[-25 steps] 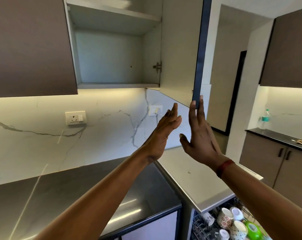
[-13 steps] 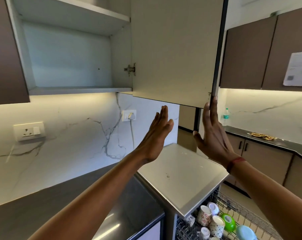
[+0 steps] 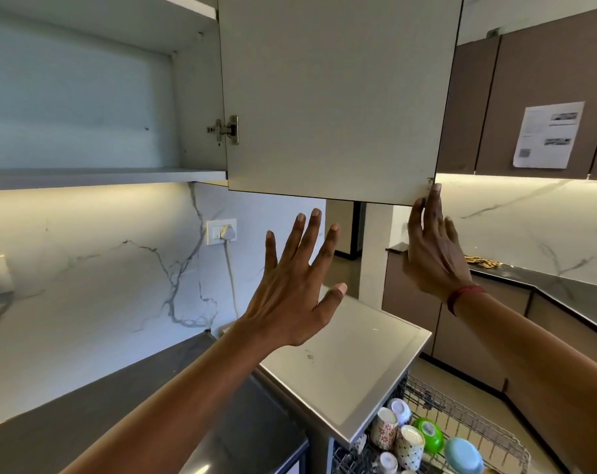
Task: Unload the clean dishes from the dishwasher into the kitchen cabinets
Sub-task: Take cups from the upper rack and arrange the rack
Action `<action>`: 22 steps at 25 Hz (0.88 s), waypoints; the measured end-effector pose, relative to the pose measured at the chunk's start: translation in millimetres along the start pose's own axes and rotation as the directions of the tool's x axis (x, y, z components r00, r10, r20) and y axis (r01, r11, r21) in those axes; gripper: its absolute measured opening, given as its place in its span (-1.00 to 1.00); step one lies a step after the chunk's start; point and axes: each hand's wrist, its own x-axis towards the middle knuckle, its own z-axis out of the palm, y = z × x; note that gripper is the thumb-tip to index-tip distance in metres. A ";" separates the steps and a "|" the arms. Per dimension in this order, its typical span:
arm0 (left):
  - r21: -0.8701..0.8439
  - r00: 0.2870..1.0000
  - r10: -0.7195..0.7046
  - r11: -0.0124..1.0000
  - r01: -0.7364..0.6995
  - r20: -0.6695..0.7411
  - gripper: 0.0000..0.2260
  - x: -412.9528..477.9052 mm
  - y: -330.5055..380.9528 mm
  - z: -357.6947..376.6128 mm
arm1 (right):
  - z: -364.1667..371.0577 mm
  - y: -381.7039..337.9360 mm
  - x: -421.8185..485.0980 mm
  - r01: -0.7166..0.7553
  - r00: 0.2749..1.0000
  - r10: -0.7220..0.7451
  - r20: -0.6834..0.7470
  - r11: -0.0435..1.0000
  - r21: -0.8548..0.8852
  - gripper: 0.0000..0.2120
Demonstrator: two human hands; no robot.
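step in hand, as judged: get the cabinet door fully out of the way before any dish is lifted. to do it well: push at the free corner, far from the hinge. let the hinge stop the swing rather than forcing it. keep the head clear of the door's lower edge.

right hand (image 3: 433,248): fingers straight and close together, fingertips against the lower outer corner of the cabinet door (image 3: 334,97). no curl round the edge, holds nothing.

left hand (image 3: 297,289): fingers spread wide, raised in the air just below the door's lower edge. touches nothing, holds nothing.

door stands swung out on its hinge (image 3: 227,130), with the lower shelf (image 3: 102,176) exposed to its left.

dishes: low at the right in the dishwasher rack (image 3: 488,425), well apart from both hands. patterned cups (image 3: 384,424), a green bowl (image 3: 427,434), a blue bowl (image 3: 463,455). every dish in view sits in the rack, so unloading looks barely begun. dark counter (image 3: 119,405) runs beneath the cabinet.
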 end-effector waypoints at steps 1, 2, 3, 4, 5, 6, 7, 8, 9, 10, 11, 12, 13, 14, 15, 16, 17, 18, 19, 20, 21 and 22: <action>0.011 1.000 0.012 1.000 -0.012 -0.007 -0.34 1.7 -1.0 3.3 | 1.6 0.0 -0.9 -0.002 1.000 0.002 -0.006 0.999 -0.048 -0.16; 0.016 1.000 0.023 1.000 -0.023 -0.012 -0.34 3.4 -1.4 6.6 | 3.0 -0.2 -2.2 0.000 1.000 -0.001 -0.016 0.996 -0.092 -0.16; 0.011 0.999 0.033 0.999 -0.033 -0.015 -0.35 5.8 -0.2 10.4 | 3.8 0.4 -3.2 0.003 1.000 -0.006 -0.020 0.992 -0.128 -0.15; 0.003 0.999 0.042 0.999 -0.042 -0.016 -0.35 8.0 2.1 13.9 | 3.2 0.0 -4.2 0.006 1.000 -0.009 -0.017 0.988 -0.152 -0.14; -0.004 0.998 0.053 0.999 -0.053 -0.016 -0.35 10.2 5.3 17.3 | 2.6 -0.5 -5.2 0.009 1.000 -0.011 -0.013 0.986 -0.164 -0.14; -0.012 0.998 0.068 0.998 -0.068 -0.012 -0.34 13.3 9.4 22.2 | 2.1 0.3 -6.5 0.009 1.000 -0.012 -0.011 0.985 -0.173 -0.14; -0.022 0.996 0.084 0.996 -0.084 -0.007 -0.34 16.4 14.6 26.9 | 0.9 2.3 -8.0 0.012 1.000 -0.014 -0.010 0.984 -0.180 -0.14; -0.038 0.995 0.100 0.994 -0.100 -0.001 -0.33 19.7 21.1 32.2 | -0.2 6.1 -11.6 0.018 1.000 -0.020 -0.005 0.982 -0.190 -0.14; -0.054 0.994 0.113 0.992 -0.113 0.002 -0.32 22.3 27.7 37.2 | -1.2 10.2 -16.8 0.028 1.000 -0.028 -0.001 0.980 -0.199 -0.15; -0.071 0.992 0.126 0.990 -0.125 0.001 -0.32 24.8 35.2 42.2 | -1.8 15.0 -22.8 0.033 0.999 -0.033 0.003 0.979 -0.200 -0.15; -0.093 0.990 0.138 0.986 -0.137 0.002 -0.32 26.5 45.5 49.1 | -1.2 22.1 -30.9 0.029 1.000 -0.028 0.011 0.980 -0.196 -0.15; -0.113 0.989 0.146 0.983 -0.144 0.008 -0.32 27.1 56.3 57.0 | 0.2 29.7 -39.5 0.025 1.000 -0.021 0.023 0.983 -0.184 -0.15; -0.132 0.988 0.151 0.980 -0.146 0.023 -0.31 26.6 67.8 65.6 | 2.8 38.5 -49.6 0.027 0.999 -0.020 0.045 0.985 -0.172 -0.15; -0.147 0.987 0.157 0.978 -0.149 0.043 -0.30 25.1 79.6 75.3 | 7.0 48.6 -61.4 0.038 0.997 -0.027 0.069 0.986 -0.161 -0.16; -0.157 0.984 0.167 0.975 -0.155 0.064 -0.29 22.8 91.6 85.8 | 12.8 59.7 -74.4 0.056 0.995 -0.043 0.094 0.987 -0.150 -0.17; -0.162 0.981 0.175 0.974 -0.159 0.087 -0.29 19.7 104.2 96.5 | 19.9 71.1 -89.0 0.078 0.991 -0.062 0.118 0.988 -0.135 -0.18; -0.163 0.978 0.175 0.974 -0.155 0.112 -0.29 16.2 115.1 107.2 | 27.6 81.0 -103.9 0.098 0.987 -0.081 0.140 0.988 -0.117 -0.19; -0.169 0.975 0.170 0.975 -0.146 0.140 -0.29 12.8 125.0 118.0 | 35.6 90.8 -118.7 0.114 0.982 -0.097 0.165 0.989 -0.096 -0.19; -0.181 0.971 0.163 0.975 -0.131 0.177 -0.28 9.4 137.8 129.7 | 43.5 103.5 -134.9 0.118 0.975 -0.102 0.196 0.990 -0.071 -0.19; -0.196 0.964 0.155 0.974 -0.113 0.216 -0.28 6.4 151.2 142.3 | 50.6 117.0 -150.6 0.113 0.969 -0.101 0.225 0.993 -0.043 -0.20; -0.208 0.956 0.145 0.974 -0.092 0.256 -0.27 3.1 164.6 156.3 | 58.0 130.8 -165.9 0.103 0.963 -0.095 0.250 0.994 -0.019 -0.21; -0.215 0.942 0.133 0.974 -0.068 0.307 -0.26 -0.9 178.2 171.4 | 66.8 144.4 -181.4 0.090 0.956 -0.087 0.279 0.996 0.002 -0.22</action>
